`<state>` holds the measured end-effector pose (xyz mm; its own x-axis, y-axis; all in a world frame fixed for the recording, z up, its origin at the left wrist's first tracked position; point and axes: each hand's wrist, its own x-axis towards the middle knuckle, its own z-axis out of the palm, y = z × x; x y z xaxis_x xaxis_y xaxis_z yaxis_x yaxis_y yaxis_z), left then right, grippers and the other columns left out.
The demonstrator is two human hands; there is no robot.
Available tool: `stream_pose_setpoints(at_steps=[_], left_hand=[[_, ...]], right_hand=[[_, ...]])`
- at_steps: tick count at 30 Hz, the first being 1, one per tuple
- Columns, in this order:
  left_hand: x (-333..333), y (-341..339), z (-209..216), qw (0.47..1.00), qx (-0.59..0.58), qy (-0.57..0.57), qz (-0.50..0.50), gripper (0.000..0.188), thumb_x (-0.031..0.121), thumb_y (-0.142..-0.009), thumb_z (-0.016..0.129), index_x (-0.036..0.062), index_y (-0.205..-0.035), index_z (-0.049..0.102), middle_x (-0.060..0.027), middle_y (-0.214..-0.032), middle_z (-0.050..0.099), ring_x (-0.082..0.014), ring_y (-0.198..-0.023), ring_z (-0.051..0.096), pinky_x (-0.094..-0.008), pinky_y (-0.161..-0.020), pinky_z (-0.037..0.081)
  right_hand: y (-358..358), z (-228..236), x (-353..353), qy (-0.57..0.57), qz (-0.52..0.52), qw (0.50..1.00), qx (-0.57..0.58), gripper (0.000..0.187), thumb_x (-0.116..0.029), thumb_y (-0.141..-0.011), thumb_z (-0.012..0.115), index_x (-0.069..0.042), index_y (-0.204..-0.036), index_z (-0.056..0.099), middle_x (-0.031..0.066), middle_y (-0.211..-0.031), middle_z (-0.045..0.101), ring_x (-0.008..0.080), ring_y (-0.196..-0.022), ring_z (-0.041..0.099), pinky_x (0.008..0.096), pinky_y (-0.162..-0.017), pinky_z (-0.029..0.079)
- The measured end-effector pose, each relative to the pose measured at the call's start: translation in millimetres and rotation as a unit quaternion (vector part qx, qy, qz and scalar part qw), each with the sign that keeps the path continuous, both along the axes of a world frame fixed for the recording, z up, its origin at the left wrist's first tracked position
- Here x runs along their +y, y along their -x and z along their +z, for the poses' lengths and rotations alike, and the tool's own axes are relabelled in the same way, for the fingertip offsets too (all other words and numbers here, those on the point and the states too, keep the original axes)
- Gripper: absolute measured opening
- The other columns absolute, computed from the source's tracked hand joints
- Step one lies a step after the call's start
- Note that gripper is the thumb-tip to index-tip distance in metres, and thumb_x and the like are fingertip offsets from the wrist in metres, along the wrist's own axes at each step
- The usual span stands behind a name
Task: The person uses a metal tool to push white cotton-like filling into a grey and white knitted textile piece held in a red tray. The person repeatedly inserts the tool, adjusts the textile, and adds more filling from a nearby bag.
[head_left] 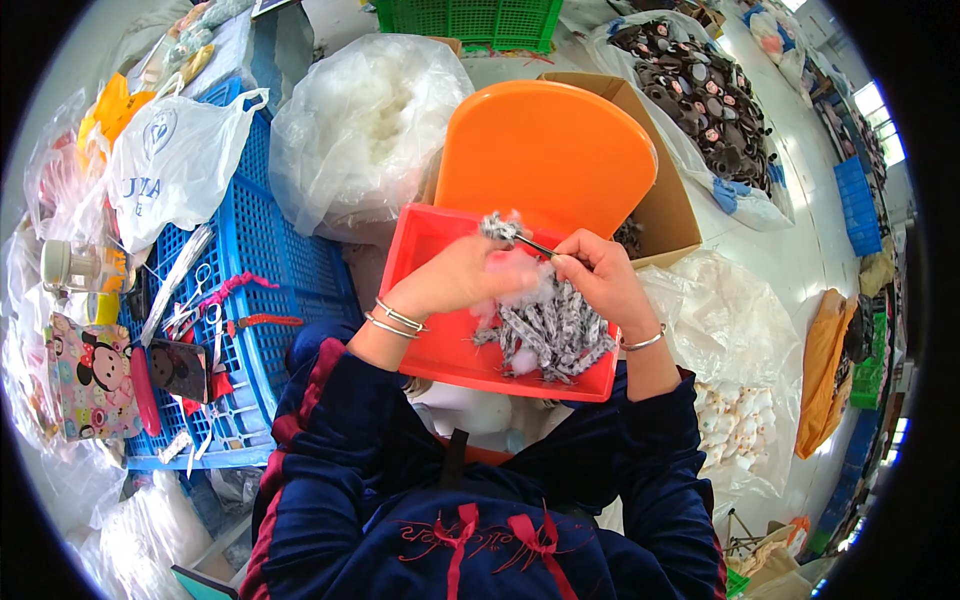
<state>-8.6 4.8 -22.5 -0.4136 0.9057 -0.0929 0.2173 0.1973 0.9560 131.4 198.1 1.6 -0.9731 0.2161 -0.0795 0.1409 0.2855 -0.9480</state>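
Over a red plastic tray (440,357) on my lap, my left hand (462,277) is closed around a small grey-and-white fuzzy fabric piece (499,228). My right hand (602,282) pinches a thin dark metal rod (537,245), whose far end meets that fuzzy piece. Whether the tip is inside it I cannot tell. White stuffing fluff (543,288) shows beneath and beside my left fingers. A heap of similar grey fuzzy strips (555,335) lies in the tray's right half, below both hands.
Beyond the tray stand an orange plastic seat (548,150), a cardboard box (665,205) and a clear bag of white stuffing (370,125). Blue crates (290,270) at my left carry scissors (207,290) and a white plastic bag (178,165). A sack of dark plush pieces (695,90) lies far right.
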Motion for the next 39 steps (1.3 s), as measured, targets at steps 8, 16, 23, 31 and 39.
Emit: stream_pose_setpoints(at_steps=[8,16,23,31,39], left_hand=[[1.7,4.7,8.5,0.935,-0.313,-0.083,0.148,0.025,0.019,-0.097,0.061,-0.0002,-0.113,0.067,-0.0068,-0.097,0.071,-0.0152,-0.083,0.069,-0.0282,-0.075,0.056],[1.9,5.2,10.6,0.946,-0.279,-0.075,0.145,0.024,0.018,-0.096,0.060,-0.0017,-0.109,0.068,-0.0089,-0.093,0.071,-0.0152,-0.081,0.070,-0.0274,-0.071,0.057],[3.6,4.8,5.5,0.960,-0.232,-0.057,0.143,0.024,0.018,-0.096,0.060,-0.0010,-0.108,0.069,-0.0076,-0.090,0.072,-0.0121,-0.076,0.069,-0.0255,-0.069,0.055],[2.1,5.0,7.9,0.959,-0.245,-0.056,0.130,0.026,0.021,-0.097,0.060,0.0006,-0.109,0.069,-0.0060,-0.088,0.072,-0.0093,-0.073,0.066,-0.0241,-0.067,0.053],[1.3,4.4,14.2,0.956,-0.258,-0.052,0.126,0.024,0.019,-0.097,0.059,-0.0012,-0.106,0.068,-0.0079,-0.089,0.072,-0.0110,-0.073,0.066,-0.0258,-0.069,0.055]], right_hand=[[-0.2,-4.5,-0.9,0.015,0.007,1.000,-0.006,0.010,-0.008,-0.092,0.062,0.001,-0.090,0.060,-0.0022,-0.074,0.058,0.0039,-0.067,0.051,0.0210,-0.059,0.041],[0.5,-3.1,-3.2,-0.013,-0.001,1.000,-0.001,0.010,-0.008,-0.091,0.064,0.001,-0.090,0.060,-0.0035,-0.073,0.056,0.0027,-0.064,0.047,0.0210,-0.056,0.038],[0.9,-8.3,-2.7,-0.004,0.000,1.000,-0.001,0.011,-0.009,-0.091,0.064,0.001,-0.089,0.060,-0.0025,-0.073,0.056,0.0039,-0.064,0.048,0.0219,-0.056,0.038],[0.0,-7.1,-1.7,-0.025,0.007,1.000,0.000,0.011,-0.009,-0.092,0.063,0.001,-0.089,0.060,-0.0015,-0.072,0.057,0.0046,-0.064,0.048,0.0224,-0.056,0.039],[-0.4,2.0,-2.9,-0.049,0.016,0.999,0.003,0.009,-0.007,-0.091,0.063,0.001,-0.088,0.059,-0.0006,-0.071,0.057,0.0055,-0.064,0.049,0.0232,-0.056,0.040]])
